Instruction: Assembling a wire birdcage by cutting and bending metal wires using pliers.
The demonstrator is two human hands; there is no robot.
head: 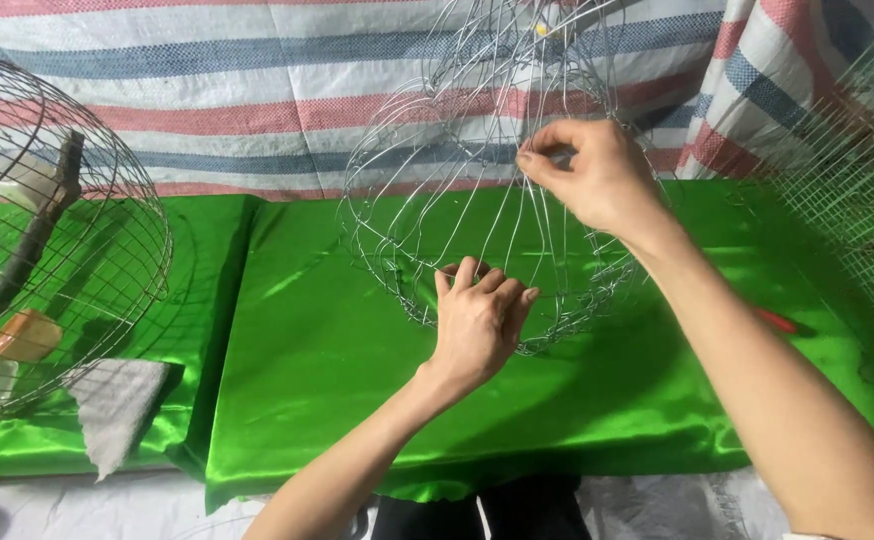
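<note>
Left hand [477,320], right hand [592,175], pinching wire frame [427,200]

Two hands: left hand [477,325], right hand [592,175]. One unfinished wire frame [437,180]. One finished round wire cage [107,230] at left. One wire mesh panel [857,170] at right. One green cloth [357,370]. One striped tarp [237,90]. One white rag [117,405]. One red tool [777,320].

Both forearms are bare from the wrist back to the lower frame edge, with no sleeves, watch, bracelet or gloves in view. The left hand [477,320] and the right hand [597,180] carry no rings. Fingernails are short and unpainted. Behind the left grip, dark clothing shows at the bottom edge.
</note>
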